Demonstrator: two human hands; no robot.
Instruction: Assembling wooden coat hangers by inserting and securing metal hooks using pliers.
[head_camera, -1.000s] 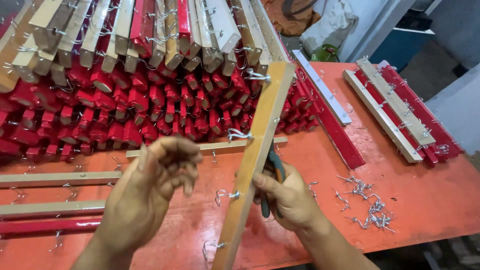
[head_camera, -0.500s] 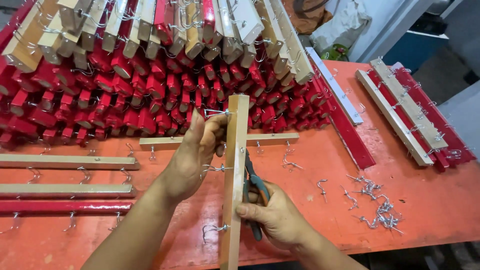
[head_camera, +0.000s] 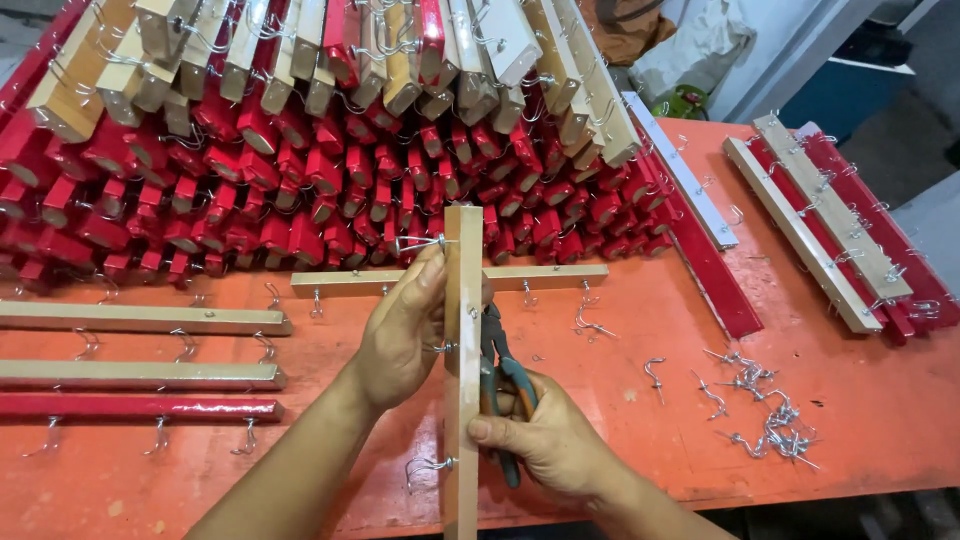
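1. Wooden slat (head_camera: 462, 380) is held nearly upright in the middle of the view, its long axis running straight from near to far, with the near end dropping out of the bottom edge and the far end stopping just short of the big red pile.

2. It's gripped from both sides: the left hand (head_camera: 405, 325) is wrapped around it on the left, higher up toward the far end, and the right hand (head_camera: 545, 440) is clamped on it lower down from the right, thumb pressed on the face.

3. Green-handled pliers (head_camera: 500, 385) are also tucked into the right hand, lying alongside the slat just to its right, nose pointing away toward the far side.

4. A wire hook (head_camera: 418, 243) sticks out leftward near the far end of the slat, and the left hand's fingertips are touching it or just beside it, so that hand is clearly the nearer one. Two more hooks are seen lower on the same edge.

5. Loose hooks (head_camera: 765, 415) are scattered on the red bench (head_camera: 640, 460) to the right, well apart from both hands.

6. Finished slats (head_camera: 140, 320) lie flat on the left, crosswise to the held one.
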